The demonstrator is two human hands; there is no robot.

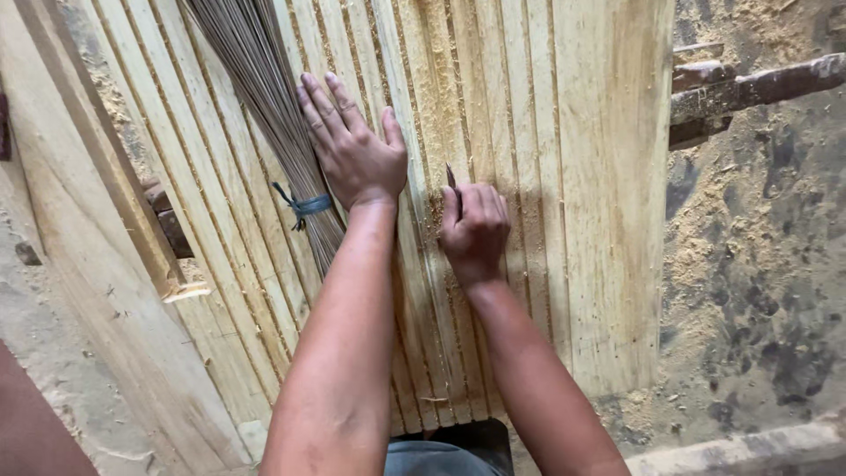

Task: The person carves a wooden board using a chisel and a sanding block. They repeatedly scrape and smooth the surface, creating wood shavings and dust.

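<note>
My left hand (351, 141) lies flat, fingers spread, on a grooved pale wooden panel (564, 176), partly over the bristles of a stick broom (256, 79) that is tied with a blue string (304, 207). My right hand (474, 227) is closed around a thin dark pointed tool (450, 177), whose tip rests in one of the panel's grooves. Sawdust lies in the grooves around the tool.
A long wooden plank (97, 247) lies along the left of the panel. Sawdust covers the concrete floor (758, 264) on the right. A rough wooden beam (758, 88) juts in at the upper right, and another board (749, 449) lies at the bottom right.
</note>
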